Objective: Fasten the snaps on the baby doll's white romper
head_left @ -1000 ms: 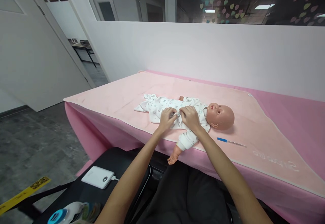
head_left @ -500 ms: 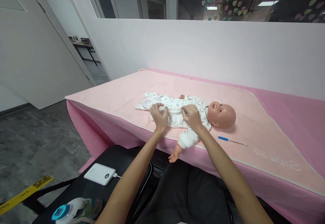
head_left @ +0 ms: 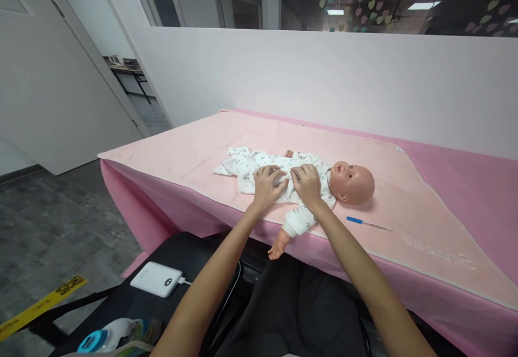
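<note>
A baby doll [head_left: 353,183] lies on its back on the table, head to the right, in a white romper [head_left: 249,173] with a small print. My left hand [head_left: 267,187] rests on the romper's front, its fingers curled and the thumb close to the fingertips at the cloth. Just to the right, my right hand [head_left: 306,185] pinches the romper's front edge near the chest. The two hands' fingertips are close together, and the cloth between them is partly hidden. The doll's near arm [head_left: 298,221] hangs over the table's front edge.
A thin stick with a blue handle [head_left: 369,223] lies right of the doll on the pink blanket [head_left: 182,157]. A white power bank [head_left: 156,279] with a cable and a blue-capped bottle [head_left: 109,335] are on a black chair [head_left: 188,249] at front left. A white wall [head_left: 324,81] stands behind.
My left hand has moved right along the romper's front, closer to my right hand. My right hand has stayed in nearly the same place on the romper. The doll lies as before.
</note>
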The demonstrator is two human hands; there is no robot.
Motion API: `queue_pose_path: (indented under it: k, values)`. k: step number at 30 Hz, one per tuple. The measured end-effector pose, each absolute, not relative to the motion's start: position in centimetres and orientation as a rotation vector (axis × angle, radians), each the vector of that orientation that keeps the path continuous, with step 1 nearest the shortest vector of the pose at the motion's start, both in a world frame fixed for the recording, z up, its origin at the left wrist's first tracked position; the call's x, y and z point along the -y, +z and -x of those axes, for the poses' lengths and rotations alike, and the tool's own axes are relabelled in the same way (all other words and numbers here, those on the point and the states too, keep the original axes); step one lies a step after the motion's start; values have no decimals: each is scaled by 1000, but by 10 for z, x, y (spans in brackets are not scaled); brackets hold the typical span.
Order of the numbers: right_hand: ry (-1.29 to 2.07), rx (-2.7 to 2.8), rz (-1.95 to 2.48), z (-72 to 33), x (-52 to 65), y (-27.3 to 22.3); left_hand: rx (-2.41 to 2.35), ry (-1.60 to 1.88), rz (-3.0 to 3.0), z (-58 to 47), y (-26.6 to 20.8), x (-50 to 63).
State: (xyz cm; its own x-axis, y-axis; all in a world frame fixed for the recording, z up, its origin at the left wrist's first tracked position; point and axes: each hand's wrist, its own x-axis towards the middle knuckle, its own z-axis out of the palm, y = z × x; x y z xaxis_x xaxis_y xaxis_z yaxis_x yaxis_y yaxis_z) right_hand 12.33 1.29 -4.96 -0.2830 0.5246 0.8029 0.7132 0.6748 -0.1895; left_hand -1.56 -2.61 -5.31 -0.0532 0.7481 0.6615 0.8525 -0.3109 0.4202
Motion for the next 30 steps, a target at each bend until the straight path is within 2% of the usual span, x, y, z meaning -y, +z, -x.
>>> queue_pose_path:
  k: [9, 15, 22, 24, 27, 30]
  values:
    - [-272, 1894, 1007, -124, -14, -50, 1663, -1285, 2105, 13, -52, 31]
    - [-317, 1914, 952, -131, 0, -50, 1787, -1366, 2051, 16, -53, 30]
    - [-390, 2036, 942, -205, 61, -66, 1849, -1524, 1911, 20, -53, 29]
    - [-405, 2095, 1028, -244, 79, -74, 1846, -1547, 1899, 22, -54, 27]
    - [-441, 1929, 1412, -304, 98, -88, 1844, -1579, 1902, 24, -55, 25]
    - [-280, 1826, 1638, -346, 105, -96, 1847, -1581, 1914, 25, -57, 22]
